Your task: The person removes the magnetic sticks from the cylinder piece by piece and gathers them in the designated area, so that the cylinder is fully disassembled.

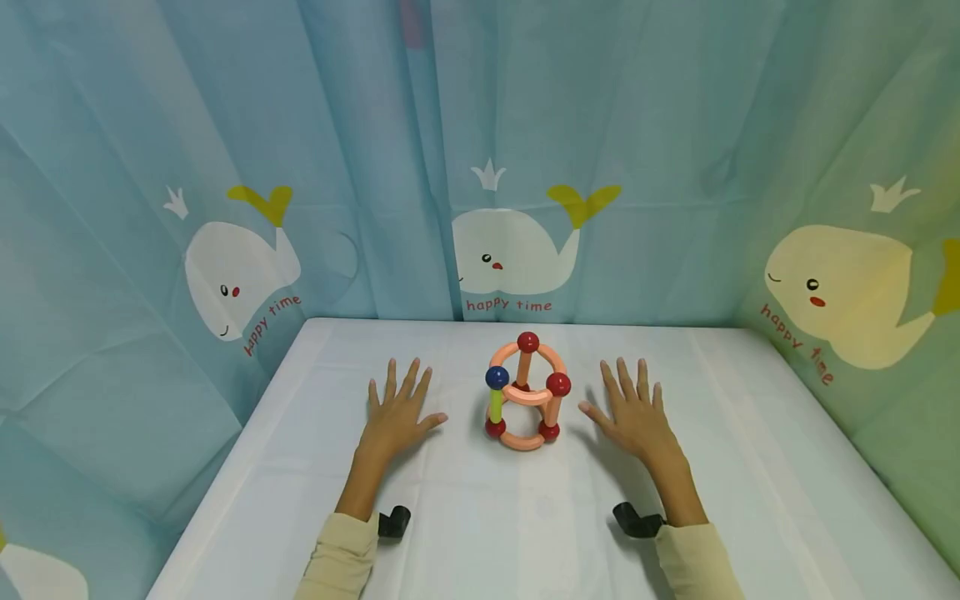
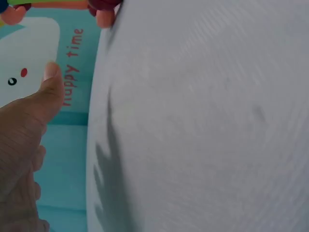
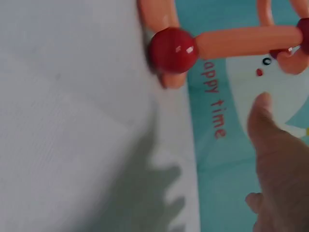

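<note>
A small frame of balls and rods (image 1: 552, 410) stands upright on the white table. Its top and bottom rings are curved orange rods, joined by upright rods, one of them yellow-green (image 1: 496, 406). Most of its balls are red (image 3: 174, 50); one top ball is blue (image 1: 497, 377). To the left of the frame, my left hand (image 1: 393, 423) has its fingers spread and touches nothing on the table but its own shadow's area. My right hand (image 1: 638, 422) is spread likewise on the right side, its thumb nearest the frame. Neither hand holds anything.
The white table (image 1: 480, 533) meets a blue curtain (image 1: 645, 108) with whale prints along its back and sides. Black wrist devices (image 1: 637, 522) sit at both wrists, beside pale sleeves (image 1: 341, 554).
</note>
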`<state>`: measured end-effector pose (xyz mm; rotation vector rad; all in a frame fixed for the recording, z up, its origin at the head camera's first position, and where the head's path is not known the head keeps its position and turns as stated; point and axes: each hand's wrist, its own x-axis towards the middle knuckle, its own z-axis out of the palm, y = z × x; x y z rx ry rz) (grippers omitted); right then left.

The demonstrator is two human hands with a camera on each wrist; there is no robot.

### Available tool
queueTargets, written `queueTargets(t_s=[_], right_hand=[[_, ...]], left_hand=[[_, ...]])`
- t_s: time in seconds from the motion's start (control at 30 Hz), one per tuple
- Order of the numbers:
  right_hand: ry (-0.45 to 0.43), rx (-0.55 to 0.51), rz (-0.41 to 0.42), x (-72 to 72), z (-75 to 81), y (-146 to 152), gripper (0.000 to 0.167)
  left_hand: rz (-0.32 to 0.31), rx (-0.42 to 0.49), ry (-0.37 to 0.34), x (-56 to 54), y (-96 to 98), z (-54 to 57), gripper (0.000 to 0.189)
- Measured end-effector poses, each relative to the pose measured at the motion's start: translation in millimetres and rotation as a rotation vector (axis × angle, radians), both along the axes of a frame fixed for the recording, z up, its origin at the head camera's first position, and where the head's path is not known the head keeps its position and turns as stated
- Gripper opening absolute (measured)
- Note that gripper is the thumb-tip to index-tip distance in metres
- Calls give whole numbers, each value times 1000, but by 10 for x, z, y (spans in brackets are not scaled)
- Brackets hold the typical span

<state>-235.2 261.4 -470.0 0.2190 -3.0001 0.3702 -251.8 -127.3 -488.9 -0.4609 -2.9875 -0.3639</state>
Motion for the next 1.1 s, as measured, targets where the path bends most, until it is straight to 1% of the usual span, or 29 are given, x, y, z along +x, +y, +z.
queueTargets(t_s=[0.03,0.07,0.1,0.13,0.2,0.23,0.3,0.33,0.37,0.4,0.43,0.5,0.6,0.63,0.7,0.77,0.83,0.97,1.1], right_hand=[[15,-28,5,6,17,-8,86],[34,-71,11,12,41,-20,83],[51,-123,19,20,72,-37,80],[77,-182,32,28,105,-59,76],[140,-310,64,41,183,-120,69],[171,-373,83,50,228,-155,65],[198,-481,119,73,315,-223,59],[202,-526,141,81,349,-250,56],[187,-576,163,88,380,-269,53],[153,-624,181,123,451,-300,50],[118,-669,199,130,473,-309,48],[27,-752,221,148,501,-322,45],[-79,-855,237,174,509,-343,44],[-100,-884,239,158,461,-334,44],[-130,-937,247,168,439,-346,43],[-144,-974,258,167,417,-354,42],[-151,-1000,258,161,397,-360,41],[-155,-1046,268,142,377,-382,41],[-180,-1094,276,130,357,-406,42]], left_hand=[[3,-5,4,2,13,13,85],[3,2,24,9,29,33,84],[2,14,53,21,50,64,82],[-3,31,96,29,76,98,80],[-13,79,204,57,149,189,74],[-30,118,275,74,195,241,70],[-76,207,401,125,306,360,61],[-103,245,450,154,369,414,56],[-133,280,485,189,434,469,52],[-174,312,514,224,499,520,48],[-217,337,540,254,566,559,45],[-308,354,574,299,699,606,41],[-438,321,626,325,879,611,38],[-472,304,646,327,933,600,38],[-517,271,679,324,1027,563,37],[-528,248,701,327,1105,534,36],[-522,248,711,324,1170,505,36],[-483,277,714,321,1259,470,36],[-438,290,741,321,1299,438,35]])
